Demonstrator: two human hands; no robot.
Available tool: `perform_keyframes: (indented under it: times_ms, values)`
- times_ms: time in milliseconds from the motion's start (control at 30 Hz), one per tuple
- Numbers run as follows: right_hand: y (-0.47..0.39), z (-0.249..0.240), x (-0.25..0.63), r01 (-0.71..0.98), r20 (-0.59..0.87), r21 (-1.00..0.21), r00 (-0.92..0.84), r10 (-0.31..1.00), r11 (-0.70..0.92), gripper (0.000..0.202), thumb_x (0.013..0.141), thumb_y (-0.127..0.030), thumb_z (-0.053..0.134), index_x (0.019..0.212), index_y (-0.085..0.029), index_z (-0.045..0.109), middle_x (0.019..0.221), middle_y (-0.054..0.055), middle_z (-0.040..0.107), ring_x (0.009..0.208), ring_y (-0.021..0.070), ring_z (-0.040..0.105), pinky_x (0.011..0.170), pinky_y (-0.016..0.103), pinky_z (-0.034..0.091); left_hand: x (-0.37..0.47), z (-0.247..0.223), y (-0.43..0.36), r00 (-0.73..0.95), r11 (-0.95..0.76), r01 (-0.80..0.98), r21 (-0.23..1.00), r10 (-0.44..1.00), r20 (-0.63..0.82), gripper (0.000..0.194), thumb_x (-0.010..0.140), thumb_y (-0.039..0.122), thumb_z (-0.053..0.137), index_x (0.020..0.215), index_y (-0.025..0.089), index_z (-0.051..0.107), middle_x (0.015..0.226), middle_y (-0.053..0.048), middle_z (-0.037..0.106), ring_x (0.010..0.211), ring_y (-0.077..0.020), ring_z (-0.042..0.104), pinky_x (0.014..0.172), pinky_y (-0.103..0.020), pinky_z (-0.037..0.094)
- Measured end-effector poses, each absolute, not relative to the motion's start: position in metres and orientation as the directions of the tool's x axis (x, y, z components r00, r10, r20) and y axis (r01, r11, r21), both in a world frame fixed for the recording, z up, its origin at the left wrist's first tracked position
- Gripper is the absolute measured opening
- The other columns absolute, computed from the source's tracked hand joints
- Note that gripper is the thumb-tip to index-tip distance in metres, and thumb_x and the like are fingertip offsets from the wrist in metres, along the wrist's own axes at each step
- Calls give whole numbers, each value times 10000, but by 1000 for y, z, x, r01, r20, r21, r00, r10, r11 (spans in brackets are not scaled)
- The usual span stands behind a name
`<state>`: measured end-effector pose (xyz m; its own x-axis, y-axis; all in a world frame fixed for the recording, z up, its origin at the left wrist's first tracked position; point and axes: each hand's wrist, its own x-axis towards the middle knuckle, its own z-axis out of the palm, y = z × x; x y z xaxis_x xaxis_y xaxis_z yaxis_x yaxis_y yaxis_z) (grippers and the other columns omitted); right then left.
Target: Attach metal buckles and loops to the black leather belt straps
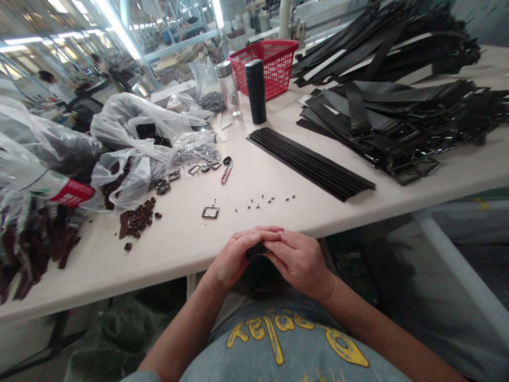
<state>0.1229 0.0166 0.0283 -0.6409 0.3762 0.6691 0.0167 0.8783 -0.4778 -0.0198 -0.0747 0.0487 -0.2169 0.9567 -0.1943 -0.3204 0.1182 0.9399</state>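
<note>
My left hand (pixel 236 254) and my right hand (pixel 300 260) meet at the front edge of the table, with fingers closed around a black strap (pixel 256 250). Most of the strap is hidden by the fingers. Just beyond my hands, several tiny metal pins (pixel 257 206) lie scattered on the tabletop. A metal belt buckle (pixel 210 213) with its prong lies to the left of them. Farther right is a neat row of black straps (pixel 310 163), laid side by side.
Brown loops (pixel 141 218) lie in a pile at left, near plastic bags (pixel 131 127) of parts. Small pink-handled scissors (pixel 226 172) lie mid-table. Behind stand a black flask (pixel 255 93), a glass bottle (pixel 229 90) and a red basket (pixel 278 66). Buckled black belts (pixel 382 116) are heaped at right.
</note>
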Motion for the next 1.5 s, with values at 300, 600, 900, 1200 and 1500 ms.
perform_keyframes:
  times_ms: [300, 600, 900, 1200, 1500]
  values:
    - [18, 32, 115, 40, 585, -625, -638, 502, 780, 156, 945, -163, 525, 1010, -196, 663, 1049, 89, 748, 955, 207, 711, 860, 335, 569, 6, 32, -68, -461, -51, -370, 927, 877, -136, 339, 787, 398, 754, 1058, 195, 744, 1086, -74, 742, 1087, -241, 645, 1040, -348, 440]
    - [31, 26, 144, 106, 103, -936, -832, 546, 337, 218, 917, -318, 591, 771, -187, 686, 632, -18, 665, 586, 145, 625, 545, 238, 490, -16, 30, -83, -526, -68, -307, 949, 843, -109, 336, 770, 447, 767, 1003, 205, 767, 1090, -75, 746, 1086, -242, 634, 967, -312, 456]
    - [32, 33, 143, 103, 148, -908, -828, 540, 407, 178, 920, -291, 591, 802, -201, 690, 708, -2, 693, 654, 159, 640, 593, 252, 498, -6, 29, -87, -438, 35, -326, 945, 880, -184, 435, 736, 402, 808, 1119, 211, 732, 1068, -76, 743, 969, -217, 669, 861, -298, 518]
    - [38, 25, 156, 154, 250, -794, -800, 546, 589, 223, 911, -385, 612, 1079, -245, 654, 921, 16, 746, 764, 198, 713, 669, 294, 575, -19, 45, -95, -517, 59, -351, 935, 820, -246, 366, 735, 323, 792, 1052, 191, 668, 671, 44, 594, 517, -74, 584, 530, -179, 457]
    - [14, 17, 132, 124, 513, -536, -738, 439, 835, 277, 940, -361, 587, 1179, -221, 576, 1017, 81, 728, 876, 257, 719, 775, 378, 570, -14, 43, -92, -510, 21, -423, 906, 821, -258, 360, 695, 369, 818, 915, 177, 608, 686, 33, 601, 574, -78, 576, 587, -191, 488]
